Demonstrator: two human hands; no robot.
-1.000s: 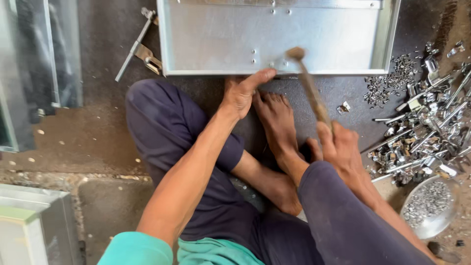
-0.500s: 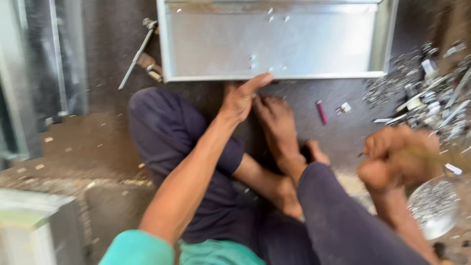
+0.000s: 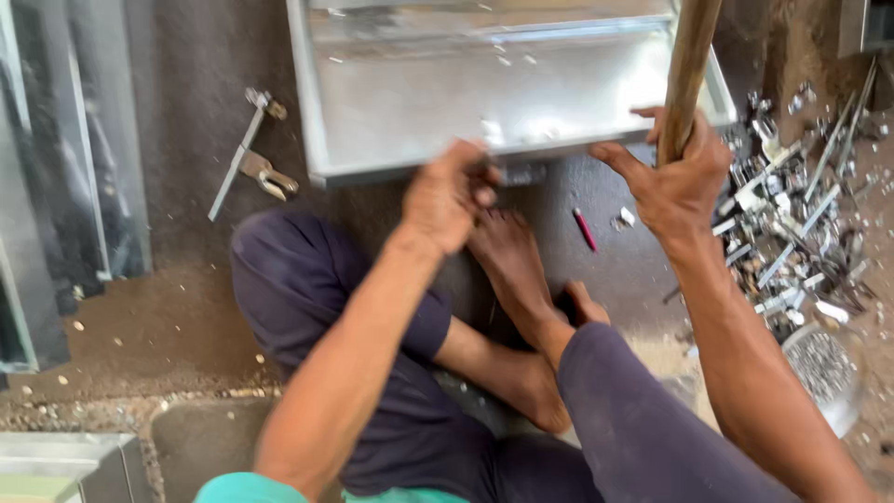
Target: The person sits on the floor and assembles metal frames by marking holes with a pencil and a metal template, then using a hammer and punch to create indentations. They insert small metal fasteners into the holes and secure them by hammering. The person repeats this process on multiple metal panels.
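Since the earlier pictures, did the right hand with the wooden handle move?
Yes. The right hand rose from beside the knee to the metal tray's near edge, holding the wooden handle upright.

Single view only, worn on the head, aimed steeply down over the seated person's own arms and legs. The sheet-metal tray (image 3: 410, 102) is seen close, filling the upper frame; floor is seen on either side of the tray. The tray's near edge is blurred, probably by motion.

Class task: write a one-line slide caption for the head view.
Left hand grips sheet-metal tray; right hand holds wooden handle.
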